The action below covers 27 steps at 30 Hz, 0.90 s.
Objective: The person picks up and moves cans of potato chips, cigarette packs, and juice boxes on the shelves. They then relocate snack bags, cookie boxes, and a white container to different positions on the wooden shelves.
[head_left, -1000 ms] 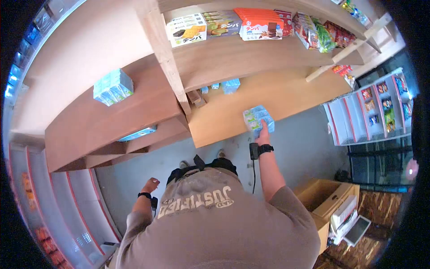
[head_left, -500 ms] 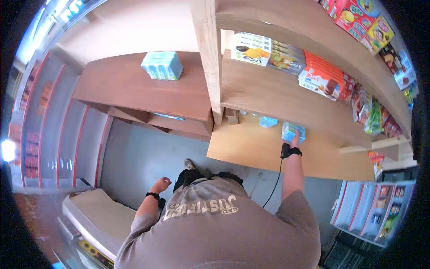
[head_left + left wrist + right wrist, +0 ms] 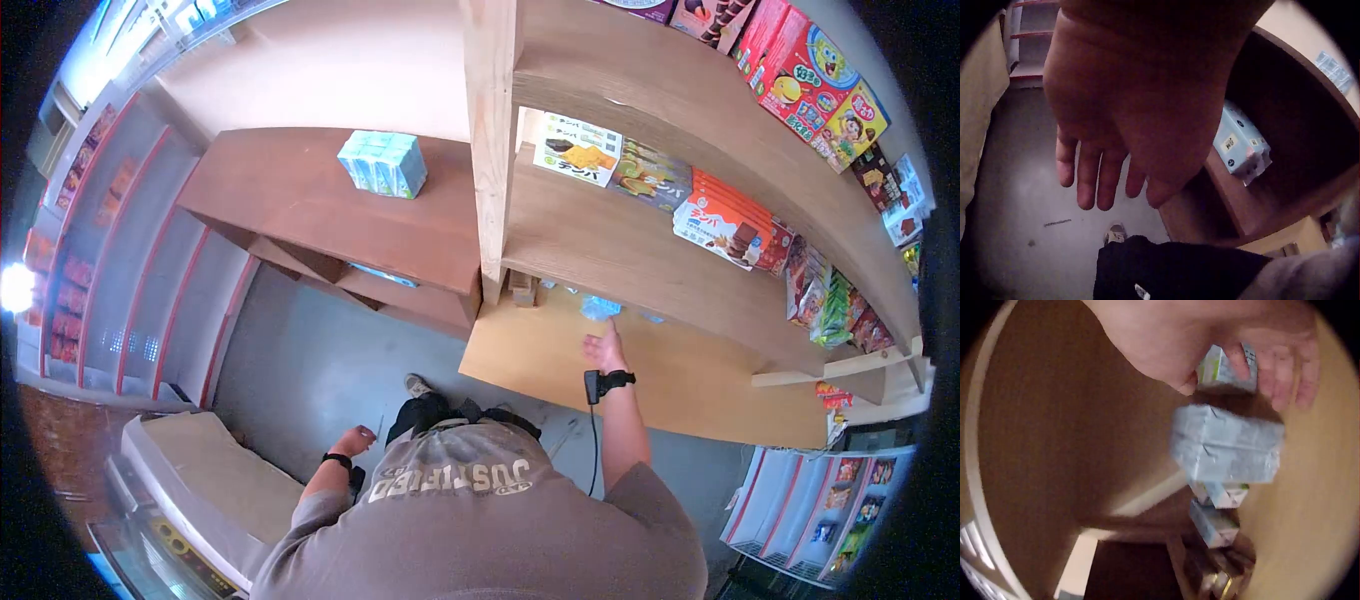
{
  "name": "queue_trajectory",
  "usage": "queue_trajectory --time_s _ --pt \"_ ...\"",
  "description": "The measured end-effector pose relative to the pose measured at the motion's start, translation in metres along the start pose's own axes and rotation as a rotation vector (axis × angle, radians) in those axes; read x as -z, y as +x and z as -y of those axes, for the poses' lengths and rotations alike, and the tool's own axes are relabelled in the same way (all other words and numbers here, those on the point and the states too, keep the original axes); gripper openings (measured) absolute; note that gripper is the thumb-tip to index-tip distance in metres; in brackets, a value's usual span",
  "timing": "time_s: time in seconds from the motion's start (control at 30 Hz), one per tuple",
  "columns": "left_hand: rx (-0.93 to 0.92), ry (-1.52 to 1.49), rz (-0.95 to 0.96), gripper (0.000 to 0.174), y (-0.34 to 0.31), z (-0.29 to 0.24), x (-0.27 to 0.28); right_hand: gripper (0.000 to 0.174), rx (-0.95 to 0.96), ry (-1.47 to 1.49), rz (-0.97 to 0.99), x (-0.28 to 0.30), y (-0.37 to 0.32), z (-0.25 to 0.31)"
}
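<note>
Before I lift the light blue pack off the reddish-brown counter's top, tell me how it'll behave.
The light blue pack looks like boxy cartons bunched tightly together, so it should feel fairly stiff. Its shiny surface may be slightly slippery. Sitting flat on the reddish-brown counter, it seems unlikely to roll.

The right hand [image 3: 607, 352] is over the bench [image 3: 700, 390], near a blue pack [image 3: 600, 308]. Snack boxes [image 3: 722, 222] line a shelf [image 3: 620, 235] beyond it.

Shop, snack boxes [image 3: 720, 220] lining wooden shelves [image 3: 640, 230]
</note>
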<state>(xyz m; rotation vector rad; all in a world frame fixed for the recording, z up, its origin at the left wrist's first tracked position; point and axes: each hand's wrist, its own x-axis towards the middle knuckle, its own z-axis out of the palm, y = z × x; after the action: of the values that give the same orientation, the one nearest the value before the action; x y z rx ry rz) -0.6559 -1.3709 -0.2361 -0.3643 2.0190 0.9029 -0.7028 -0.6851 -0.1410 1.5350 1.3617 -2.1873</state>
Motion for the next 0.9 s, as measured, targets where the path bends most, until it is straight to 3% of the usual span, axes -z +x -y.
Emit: queue_trajectory --time_s 0.07,0.13,0.3,0.4,0.5,0.6,0.67,0.7,0.73,0.77,0.8,0.83,0.9 --pt "-0.06 0.168 0.057 0.031 -0.002 -0.02 0.002 0.063 0.043 0.103 0.052 -0.018 -0.013 -0.002" --pt "-0.069 0.159 0.045 0.033 0.001 -0.036 0.004 0.065 0.336 0.206 -0.004 -0.03 -0.014 0.004" --pt "-0.116 0.145 -0.053 0.038 -0.002 -0.074 0.017 0.06 0.357 0.244 0.001 -0.038 0.011 0.026" --pt "-0.132 0.155 -0.056 0.039 -0.001 -0.079 0.024 0.055 0.353 0.184 0.105 -0.045 0.014 0.037" --pt "-0.07 0.226 -0.059 0.037 -0.017 -0.09 0.025 0.053 0.385 0.275 -0.004 -0.055 0.021 0.046" --pt "-0.089 0.225 -0.043 0.035 -0.014 -0.065 0.024 0.053 0.532 0.328 -0.082 -0.05 0.052 0.028" --pt "-0.058 0.167 -0.055 0.032 -0.014 -0.054 0.021 0.048 0.57 0.276 -0.168 -0.051 0.039 0.012" --pt "-0.048 0.115 -0.047 0.029 -0.011 -0.048 0.019 0.028 0.677 0.261 -0.182 -0.048 0.04 0.0" --pt "-0.05 0.105 -0.05 0.029 -0.01 -0.037 0.017 0.026 0.571 0.201 -0.203 -0.046 0.031 -0.01" --pt "-0.053 0.017 -0.021 0.027 -0.008 -0.026 0.014 0.033 0.413 0.176 -0.102 -0.046 0.01 -0.021" --pt "-0.055 -0.071 0.01 0.025 -0.007 -0.022 0.011 0.036 0.302 0.282 -0.06 -0.049 -0.007 -0.035" --pt "0.065 0.045 -0.011 0.023 -0.013 -0.034 0.007 0.04 0.152 0.327 -0.028 -0.046 -0.012 -0.048" --pt "0.048 0.04 0.028 0.022 -0.007 -0.025 0.006 0.043 -0.061 0.41 0.061 -0.03 0.002 -0.084"
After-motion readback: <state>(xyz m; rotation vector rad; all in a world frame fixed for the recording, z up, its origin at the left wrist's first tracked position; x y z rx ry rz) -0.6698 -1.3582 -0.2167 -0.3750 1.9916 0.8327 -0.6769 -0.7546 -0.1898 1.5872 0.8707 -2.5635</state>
